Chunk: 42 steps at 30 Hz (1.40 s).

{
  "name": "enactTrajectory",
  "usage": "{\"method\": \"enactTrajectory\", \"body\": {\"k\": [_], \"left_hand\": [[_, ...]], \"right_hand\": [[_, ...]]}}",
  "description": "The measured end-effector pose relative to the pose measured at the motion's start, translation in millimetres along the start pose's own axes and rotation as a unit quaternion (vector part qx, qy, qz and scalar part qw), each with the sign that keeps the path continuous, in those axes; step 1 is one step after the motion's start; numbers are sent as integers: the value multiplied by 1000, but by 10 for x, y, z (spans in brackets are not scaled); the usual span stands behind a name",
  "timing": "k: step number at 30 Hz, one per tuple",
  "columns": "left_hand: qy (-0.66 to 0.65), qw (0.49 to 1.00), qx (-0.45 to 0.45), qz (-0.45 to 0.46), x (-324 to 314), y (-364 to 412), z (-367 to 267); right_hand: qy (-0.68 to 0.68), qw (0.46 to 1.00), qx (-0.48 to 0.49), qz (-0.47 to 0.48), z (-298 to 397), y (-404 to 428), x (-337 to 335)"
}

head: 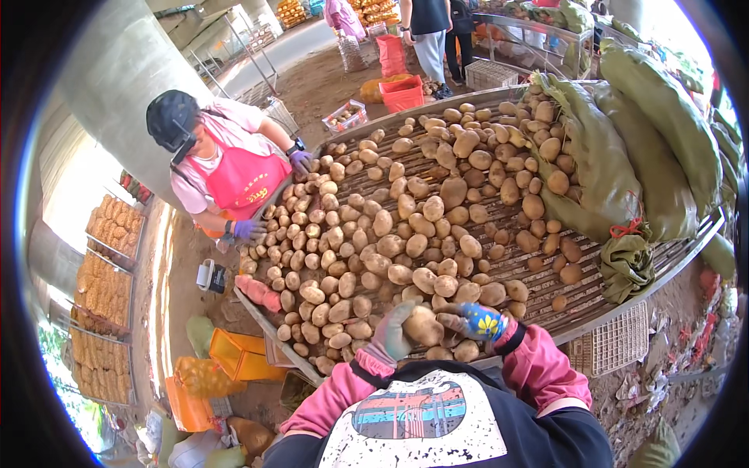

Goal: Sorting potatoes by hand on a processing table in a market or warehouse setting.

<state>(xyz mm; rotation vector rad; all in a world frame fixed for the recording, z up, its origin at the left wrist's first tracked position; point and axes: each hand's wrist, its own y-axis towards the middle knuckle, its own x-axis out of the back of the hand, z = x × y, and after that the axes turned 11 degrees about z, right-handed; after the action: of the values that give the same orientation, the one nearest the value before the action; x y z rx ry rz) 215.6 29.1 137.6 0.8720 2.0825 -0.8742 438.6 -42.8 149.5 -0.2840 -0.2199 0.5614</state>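
A large brown potato (423, 326) is between my two hands above the near edge of a slatted sorting table (570, 294). My left hand (393, 331), in a grey-green glove, grips its left side. From the right, my right hand (475, 322), in a blue glove with a yellow flower, has its fingertips against the same potato. Part of the right fingers' underside is hidden. Many loose potatoes (404, 274) of mixed sizes cover the slats in front of me. Two more potatoes (466, 350) lie just below my right hand.
Across the left corner, a person (234, 169) in a pink apron and purple gloves touches the smaller potatoes. Large green sacks (643, 146) lie at the right, one spilling potatoes. A red sack (257, 292) rests on the left edge. Orange crates (240, 354) stand on the floor.
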Motion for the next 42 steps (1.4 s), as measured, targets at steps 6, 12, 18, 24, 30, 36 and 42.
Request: {"method": "enactTrajectory", "body": {"k": [6, 12, 18, 24, 30, 36, 42], "left_hand": [[-39, 994, 22, -105, 315, -146, 52], [-27, 986, -9, -162, 405, -250, 75], [-53, 985, -7, -164, 298, -275, 131], [-81, 986, -39, -142, 188, -353, 132], [-40, 997, 20, -70, 330, -245, 175], [-30, 994, 31, -100, 376, -197, 132], [-129, 960, -149, -200, 659, -168, 145]], "right_hand": [[-384, 804, -240, -387, -816, 254, 1571], [-494, 734, -336, -322, -1680, 256, 2172], [-416, 791, -374, -248, -1649, 450, 2258], [-365, 834, -303, -282, -1455, 267, 1961], [-440, 831, -252, -230, -2415, 89, 2194], [-350, 862, -270, -249, -1849, 212, 1882], [-314, 877, -260, -256, -1585, 299, 1785]]}}
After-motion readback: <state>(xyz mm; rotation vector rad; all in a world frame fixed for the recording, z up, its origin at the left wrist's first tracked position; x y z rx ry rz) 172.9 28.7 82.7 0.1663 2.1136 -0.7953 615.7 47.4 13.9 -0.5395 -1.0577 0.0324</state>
